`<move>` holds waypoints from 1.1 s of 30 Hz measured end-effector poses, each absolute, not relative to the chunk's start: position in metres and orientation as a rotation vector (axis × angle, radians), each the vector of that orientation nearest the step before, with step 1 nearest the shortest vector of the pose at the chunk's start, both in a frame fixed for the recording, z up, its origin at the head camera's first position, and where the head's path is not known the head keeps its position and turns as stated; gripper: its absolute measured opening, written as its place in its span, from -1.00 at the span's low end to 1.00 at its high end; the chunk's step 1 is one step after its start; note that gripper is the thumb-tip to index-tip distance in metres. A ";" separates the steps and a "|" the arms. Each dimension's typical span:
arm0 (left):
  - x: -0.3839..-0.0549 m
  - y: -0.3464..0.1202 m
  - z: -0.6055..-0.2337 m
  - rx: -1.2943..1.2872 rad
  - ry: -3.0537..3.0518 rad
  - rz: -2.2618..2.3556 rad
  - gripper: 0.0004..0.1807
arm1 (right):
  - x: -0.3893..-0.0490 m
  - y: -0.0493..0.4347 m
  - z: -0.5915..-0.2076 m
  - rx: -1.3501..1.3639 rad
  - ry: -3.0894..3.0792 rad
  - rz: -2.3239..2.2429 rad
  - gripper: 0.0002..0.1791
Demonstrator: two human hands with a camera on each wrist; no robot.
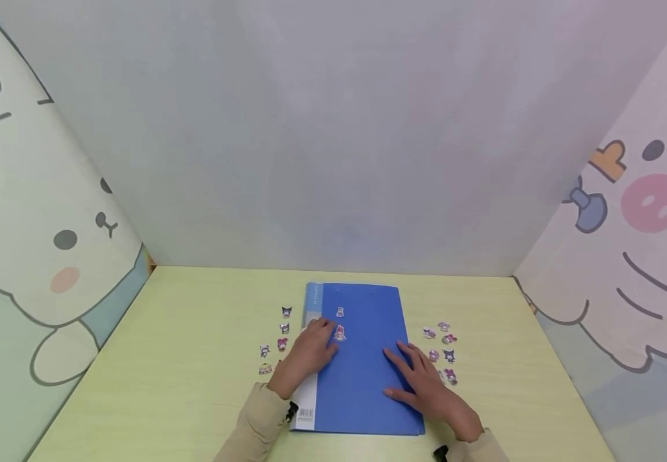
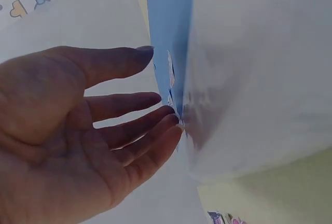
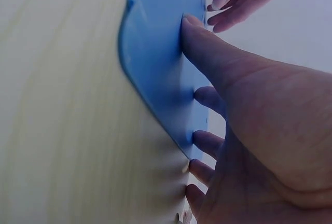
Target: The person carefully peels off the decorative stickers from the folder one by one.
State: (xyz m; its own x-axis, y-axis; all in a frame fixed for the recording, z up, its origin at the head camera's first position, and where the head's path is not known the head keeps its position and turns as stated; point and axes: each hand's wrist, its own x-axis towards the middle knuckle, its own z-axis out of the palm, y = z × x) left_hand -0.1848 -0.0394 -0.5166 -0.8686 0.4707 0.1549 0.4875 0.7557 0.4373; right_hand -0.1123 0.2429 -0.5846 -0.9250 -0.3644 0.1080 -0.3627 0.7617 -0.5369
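Note:
A blue folder (image 1: 362, 391) lies closed on the table, with a white and light-blue strip down its left side. On its cover are a small cartoon sticker (image 1: 340, 312) and a larger pink-hooded sticker (image 1: 340, 333) below it. My left hand (image 1: 309, 351) rests its fingertips on the cover's left part, close to the pink-hooded sticker. In the left wrist view its thumb stands apart from the fingers, nothing pinched between them. My right hand (image 1: 427, 388) spreads its fingers over the folder's lower right edge, fingertips touching the cover; the right wrist view shows them (image 3: 259, 120) extended.
Several loose cartoon stickers, among them a pink-eared one (image 1: 282, 344), lie left of the folder. Several more, including a dark-eared one (image 1: 449, 355), lie to its right, some partly behind my right hand. A pale wall (image 1: 333, 160) closes off the table's (image 1: 194, 321) back edge.

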 end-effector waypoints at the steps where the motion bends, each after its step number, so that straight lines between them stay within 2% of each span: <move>1: -0.184 -0.039 -0.516 -0.812 -2.917 -0.737 -0.57 | -0.113 0.243 -0.585 -0.609 2.944 -0.897 -0.16; 8: -0.181 -0.038 -0.511 -0.864 -2.941 -0.732 -0.55 | -0.111 0.240 -0.578 -0.652 2.958 -0.886 -0.16; 14: -0.181 -0.039 -0.511 -0.939 -2.893 -0.740 -0.52 | -0.108 0.236 -0.564 -0.586 2.883 -0.990 -0.17; 23: -0.184 -0.038 -0.509 -0.968 -2.985 -0.790 -0.46 | -0.113 0.241 -0.583 -0.613 2.954 -0.912 -0.16; 33: -0.189 -0.036 -0.511 -1.014 -2.943 -0.820 -0.45 | -0.114 0.243 -0.585 -0.575 2.919 -0.888 -0.15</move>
